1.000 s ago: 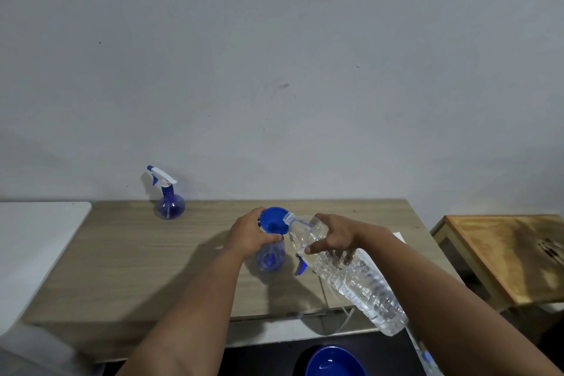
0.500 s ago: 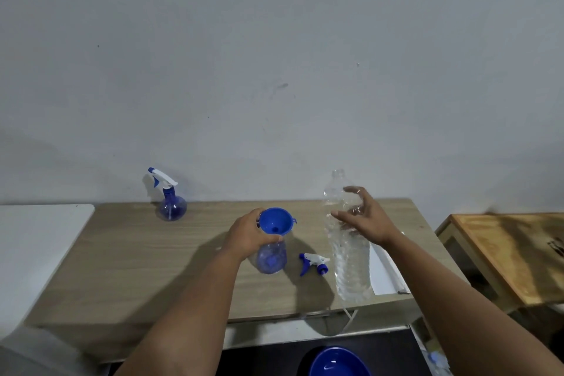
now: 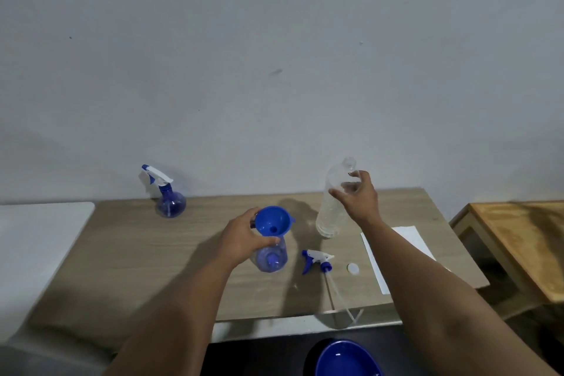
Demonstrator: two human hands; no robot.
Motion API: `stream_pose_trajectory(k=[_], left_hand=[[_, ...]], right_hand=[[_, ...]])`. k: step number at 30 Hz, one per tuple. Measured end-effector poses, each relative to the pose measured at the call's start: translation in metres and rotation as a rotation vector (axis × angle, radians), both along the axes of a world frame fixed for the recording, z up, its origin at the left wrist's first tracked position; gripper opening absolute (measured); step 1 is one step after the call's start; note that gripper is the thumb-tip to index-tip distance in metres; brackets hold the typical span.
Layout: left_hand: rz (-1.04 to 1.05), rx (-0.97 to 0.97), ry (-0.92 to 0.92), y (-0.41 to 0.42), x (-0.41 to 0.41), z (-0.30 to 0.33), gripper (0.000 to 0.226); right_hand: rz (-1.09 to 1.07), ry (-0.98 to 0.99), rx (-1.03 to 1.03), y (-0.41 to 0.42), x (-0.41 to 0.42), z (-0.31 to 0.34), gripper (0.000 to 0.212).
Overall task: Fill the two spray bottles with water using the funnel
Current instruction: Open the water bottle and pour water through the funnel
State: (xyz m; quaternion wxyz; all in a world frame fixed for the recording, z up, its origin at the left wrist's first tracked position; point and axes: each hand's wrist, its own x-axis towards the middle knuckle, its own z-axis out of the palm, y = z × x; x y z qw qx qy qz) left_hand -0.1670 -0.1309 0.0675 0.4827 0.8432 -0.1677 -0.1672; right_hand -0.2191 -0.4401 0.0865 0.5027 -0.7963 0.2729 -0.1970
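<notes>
A blue funnel (image 3: 272, 221) sits in the neck of a clear blue spray bottle (image 3: 271, 258) at the middle of the wooden table (image 3: 137, 253). My left hand (image 3: 244, 238) grips that bottle just under the funnel. The clear water bottle (image 3: 331, 210) stands upright and uncapped behind and to the right. My right hand (image 3: 357, 195) is at its upper part with the fingers spread. A second spray bottle (image 3: 169, 204), with its trigger head on, stands at the back left by the wall. The loose trigger head (image 3: 317, 259) lies right of the funnel bottle.
A small white cap (image 3: 353, 268) and a white sheet (image 3: 396, 253) lie on the table's right side. The trigger head's tube hangs over the front edge. A blue bowl (image 3: 345, 357) is below, a wooden side table (image 3: 518, 238) right, a white surface (image 3: 39, 238) left.
The right hand tipped the water bottle up from the funnel, carried it right and back, and stood it on the table. Its fingers have spread. The left hand stayed on the spray bottle.
</notes>
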Motion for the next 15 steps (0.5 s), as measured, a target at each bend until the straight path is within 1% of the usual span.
stream_pose_trajectory(k=[3,7,10,15], left_hand=[[0.014,-0.003,-0.006,0.000,0.000,0.000,0.077],[0.023,0.001,-0.014,-0.001,-0.001,0.002,0.074],[0.018,0.006,-0.017,-0.002,-0.003,0.004,0.074],[0.021,0.013,-0.017,-0.001,-0.006,0.007,0.080]], right_hand=[[-0.025,0.012,0.009,0.005,0.009,-0.014,0.068],[-0.004,0.029,0.005,0.008,0.014,-0.016,0.073],[0.011,0.053,0.002,0.009,0.011,-0.014,0.084],[0.049,0.166,0.013,0.014,-0.001,-0.009,0.109]])
